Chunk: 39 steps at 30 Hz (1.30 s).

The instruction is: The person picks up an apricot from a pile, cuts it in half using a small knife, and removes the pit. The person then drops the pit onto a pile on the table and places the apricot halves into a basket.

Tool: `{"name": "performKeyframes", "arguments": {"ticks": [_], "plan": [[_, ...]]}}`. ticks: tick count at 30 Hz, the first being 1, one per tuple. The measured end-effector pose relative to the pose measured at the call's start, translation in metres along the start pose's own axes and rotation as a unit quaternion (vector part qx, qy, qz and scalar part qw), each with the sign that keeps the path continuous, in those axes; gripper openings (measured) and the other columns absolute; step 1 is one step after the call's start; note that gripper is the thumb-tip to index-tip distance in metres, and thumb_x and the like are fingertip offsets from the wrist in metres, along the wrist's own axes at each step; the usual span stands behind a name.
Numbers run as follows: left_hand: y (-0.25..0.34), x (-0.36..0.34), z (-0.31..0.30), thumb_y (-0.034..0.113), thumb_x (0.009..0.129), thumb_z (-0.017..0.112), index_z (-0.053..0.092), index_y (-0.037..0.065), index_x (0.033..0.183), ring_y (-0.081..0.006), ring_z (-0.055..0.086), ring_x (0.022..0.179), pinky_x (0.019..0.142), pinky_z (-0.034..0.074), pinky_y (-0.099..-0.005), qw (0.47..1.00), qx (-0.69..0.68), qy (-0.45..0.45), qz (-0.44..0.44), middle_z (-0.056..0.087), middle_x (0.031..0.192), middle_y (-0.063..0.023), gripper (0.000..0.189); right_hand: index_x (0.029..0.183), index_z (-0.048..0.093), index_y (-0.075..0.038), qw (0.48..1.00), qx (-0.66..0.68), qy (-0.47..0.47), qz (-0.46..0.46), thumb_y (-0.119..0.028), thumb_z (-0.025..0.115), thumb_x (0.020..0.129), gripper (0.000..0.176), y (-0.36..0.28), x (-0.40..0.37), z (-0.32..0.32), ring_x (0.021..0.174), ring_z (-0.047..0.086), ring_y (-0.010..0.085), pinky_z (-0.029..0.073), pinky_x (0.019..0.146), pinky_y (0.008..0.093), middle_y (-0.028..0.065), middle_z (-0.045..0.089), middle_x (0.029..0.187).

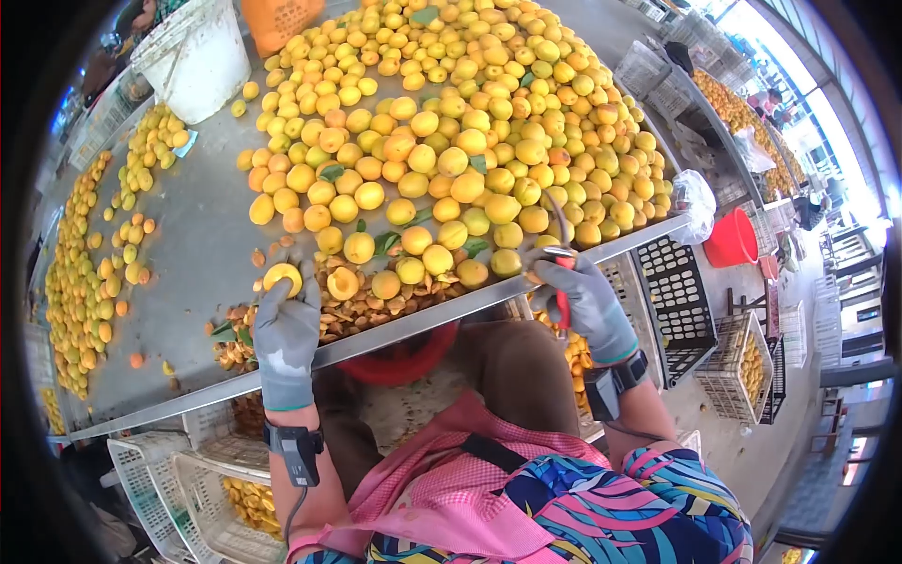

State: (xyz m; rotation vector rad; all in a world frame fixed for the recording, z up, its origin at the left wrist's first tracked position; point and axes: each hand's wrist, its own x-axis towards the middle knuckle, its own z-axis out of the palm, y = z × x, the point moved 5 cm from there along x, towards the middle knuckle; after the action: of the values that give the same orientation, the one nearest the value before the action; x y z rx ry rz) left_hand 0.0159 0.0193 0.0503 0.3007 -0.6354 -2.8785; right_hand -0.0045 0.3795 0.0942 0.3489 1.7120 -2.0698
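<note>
— Where are the hands?
— Low in the frame, both at the table's metal rim (423, 318). The left hand (286, 331), grey-gloved, at lower left, pinches an apricot (282, 277) in its fingertips just past the rim. The right hand (587, 303), right of centre, is clenched around a red-handled cutter (562, 299), its blade pointing up toward the fruit.
— Any room to move?
— Little between them. A strip of pits and scraps (376, 303) lies against the rim, and the apricot heap (451, 132) starts just behind it, filling the centre up to the top edge. Left of the heap, bare grey tabletop runs up to a white bucket (193, 58) at upper left.
— And off the edge?
— A black crate (676, 291) just beside the table's right corner, with a red bucket (731, 240) behind it
</note>
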Motion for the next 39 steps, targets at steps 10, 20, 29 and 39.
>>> {"name": "performKeyframes", "arguments": {"ticks": [10,20,29,39], "plan": [[0.056,-0.069,-0.055,0.003,0.091,0.051,0.047,0.000,0.127,-0.0217,0.053,0.118,0.098,0.048,-0.0353,0.991,0.020,0.133,0.024,0.054,0.125,-0.0108,0.037,0.106,0.061,-0.001,0.986,-0.140,-0.092,0.001,-0.023,0.064,0.087,0.029,0.017,0.047,0.096,0.056,0.058,0.0046,0.040,0.039,0.0167,-0.0001,0.059,0.076],[0.034,-0.077,-0.033,0.023,0.096,0.050,0.048,-0.001,0.125,-0.0125,0.056,0.085,0.071,0.049,-0.0221,0.993,-0.084,-0.040,-0.068,0.059,0.102,-0.0079,0.038,0.113,0.062,-0.004,0.984,-0.005,-0.167,0.056,-0.021,0.060,0.091,0.028,0.043,0.041,0.112,0.060,0.064,0.0107,0.043,0.040,0.0196,0.0070,0.067,0.087],[0.040,-0.096,0.034,0.012,0.091,0.056,0.044,-0.002,0.134,-0.0208,0.061,0.104,0.094,0.045,-0.0319,0.693,0.675,-0.002,0.255,0.063,0.116,-0.0104,0.046,0.120,0.057,-0.001,0.960,-0.019,-0.268,0.074,-0.025,0.056,0.093,0.036,0.053,0.027,0.134,0.064,0.065,0.0104,0.046,0.043,0.0187,0.0057,0.066,0.089],[0.016,-0.106,0.076,0.007,0.085,0.055,0.041,-0.003,0.135,-0.0235,0.062,0.107,0.096,0.045,-0.0331,0.612,0.741,-0.083,0.264,0.063,0.119,-0.0127,0.053,0.121,0.055,0.000,0.926,0.104,-0.342,0.119,-0.028,0.059,0.092,0.041,0.056,0.000,0.161,0.067,0.066,0.0119,0.046,0.043,0.0197,0.0062,0.067,0.094]]}}
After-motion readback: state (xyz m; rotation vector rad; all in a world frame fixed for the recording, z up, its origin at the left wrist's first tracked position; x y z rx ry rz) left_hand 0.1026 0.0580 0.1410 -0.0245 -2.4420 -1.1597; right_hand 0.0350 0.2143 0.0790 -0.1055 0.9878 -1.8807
